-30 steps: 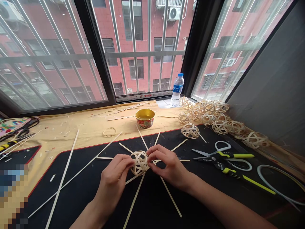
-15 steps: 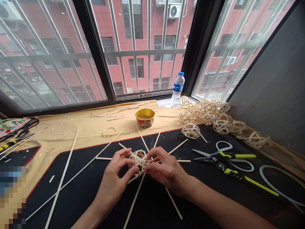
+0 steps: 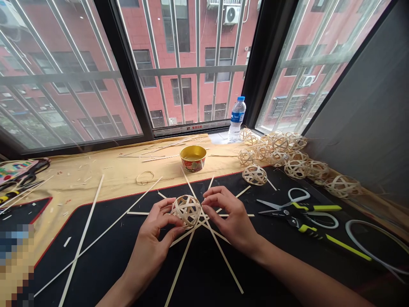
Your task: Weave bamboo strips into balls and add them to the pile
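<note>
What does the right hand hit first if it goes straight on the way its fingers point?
The right hand would most likely meet the woven cane ball first; the gap is hard to judge from this view.

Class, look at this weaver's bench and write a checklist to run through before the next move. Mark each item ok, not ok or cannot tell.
1. Left hand cups the woven ball from the left and below: ok.
2. Right hand has a firm hold on the ball: cannot tell; its fingertips are at the ball's right side, and contact is unclear.
3. Long pale strips fan out across the black mat, clear of the ball's weave: ok.
4. The weave is tight: cannot tell; open gaps show, but tension cannot be seen.
5. Scissors lie to the right on the mat, outside the hands: ok.
</note>
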Tool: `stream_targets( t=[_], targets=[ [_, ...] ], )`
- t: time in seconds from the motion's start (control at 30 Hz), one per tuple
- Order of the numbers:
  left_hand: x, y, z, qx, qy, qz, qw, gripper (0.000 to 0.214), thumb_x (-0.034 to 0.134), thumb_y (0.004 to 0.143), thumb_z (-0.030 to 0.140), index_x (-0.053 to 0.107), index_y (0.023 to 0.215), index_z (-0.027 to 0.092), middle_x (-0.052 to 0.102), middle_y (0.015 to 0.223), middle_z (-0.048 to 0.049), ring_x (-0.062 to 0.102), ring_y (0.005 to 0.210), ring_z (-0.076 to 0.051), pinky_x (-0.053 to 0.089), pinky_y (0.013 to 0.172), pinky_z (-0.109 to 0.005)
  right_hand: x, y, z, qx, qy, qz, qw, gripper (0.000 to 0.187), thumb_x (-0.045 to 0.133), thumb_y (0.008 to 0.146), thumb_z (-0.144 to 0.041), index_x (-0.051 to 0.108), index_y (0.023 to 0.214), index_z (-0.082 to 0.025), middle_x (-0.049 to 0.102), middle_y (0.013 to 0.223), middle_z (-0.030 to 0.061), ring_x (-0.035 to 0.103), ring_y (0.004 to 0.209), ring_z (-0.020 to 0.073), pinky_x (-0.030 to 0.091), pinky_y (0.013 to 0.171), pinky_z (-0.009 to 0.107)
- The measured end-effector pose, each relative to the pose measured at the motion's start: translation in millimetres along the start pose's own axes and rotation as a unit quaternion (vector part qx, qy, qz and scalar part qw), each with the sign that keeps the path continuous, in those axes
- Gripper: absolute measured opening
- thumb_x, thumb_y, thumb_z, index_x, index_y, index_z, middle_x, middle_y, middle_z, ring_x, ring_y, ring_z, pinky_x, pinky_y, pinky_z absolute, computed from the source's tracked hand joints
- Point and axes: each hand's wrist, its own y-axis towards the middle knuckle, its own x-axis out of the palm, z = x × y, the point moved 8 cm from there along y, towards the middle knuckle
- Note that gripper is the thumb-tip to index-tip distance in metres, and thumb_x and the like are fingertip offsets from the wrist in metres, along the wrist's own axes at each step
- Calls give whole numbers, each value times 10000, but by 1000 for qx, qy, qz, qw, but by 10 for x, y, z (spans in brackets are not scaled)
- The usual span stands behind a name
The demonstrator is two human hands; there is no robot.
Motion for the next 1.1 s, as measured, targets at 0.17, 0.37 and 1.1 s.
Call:
stream_targets(
  t=[0.17, 0.37, 1.1],
  targets=[
    [54, 10, 48, 19, -8, -26, 999, 124, 628, 792, 180, 687, 691, 222, 617, 1146, -61, 621, 1092, -215, 533, 925, -324, 7, 4, -28, -29, -5, -10, 1000, 105, 575, 861, -183, 679, 871, -195, 598, 913, 65, 631, 843, 164, 568, 720, 292],
    [40, 3, 32, 22, -4, -15, 1000, 100, 643, 793, 196, 696, 714, 227, 625, 1143, -57, 620, 1099, -220, 544, 915, -325, 33, -53, -157, -123, -56, -10, 991, 140, 537, 882, -137, 633, 963, -199, 595, 940, 78, 622, 857, 165, 555, 750, 310],
    [159, -212, 353, 290, 225, 1, 930, 267, 529, 826, -22, 619, 960, 191, 501, 1245, -106, 485, 1237, -263, 479, 1000, -416, 42, 0, 59, 51, 51, -42, 997, 103, 587, 845, -233, 669, 842, -171, 612, 940, 84, 636, 863, 166, 584, 595, 221]
  ],
)
